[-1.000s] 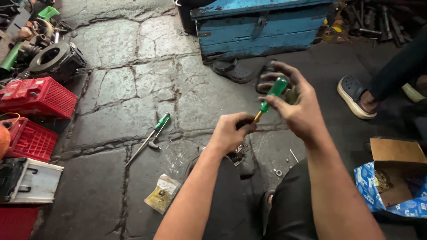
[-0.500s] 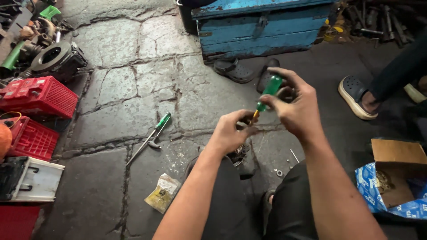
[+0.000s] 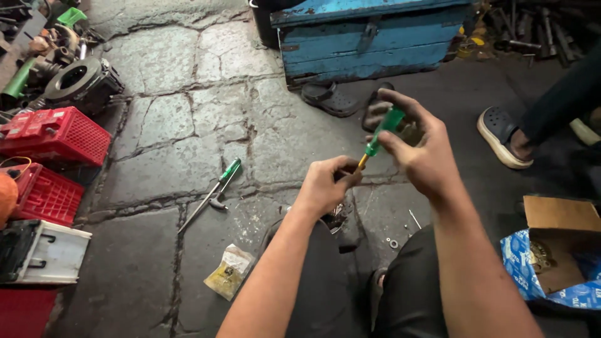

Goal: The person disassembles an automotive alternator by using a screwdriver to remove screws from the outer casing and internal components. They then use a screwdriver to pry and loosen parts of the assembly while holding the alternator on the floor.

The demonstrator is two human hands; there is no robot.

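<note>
My right hand grips a green-handled screwdriver, its shaft angled down and left toward my left hand. My left hand is closed around a small dark metal part that is mostly hidden by the fingers; the screwdriver tip meets it. Both hands hover above my knees, over a stone floor. A second green-handled screwdriver lies on the floor to the left of my left hand.
Red plastic crates and engine parts line the left edge. A blue wooden box stands at the back, dark sandals before it. Another person's sandalled foot is right. A cardboard box and small yellow packet lie near.
My right hand has tilted the screwdriver slightly and turned it against the part held in my left hand. Both hands stay in nearly the same place.
</note>
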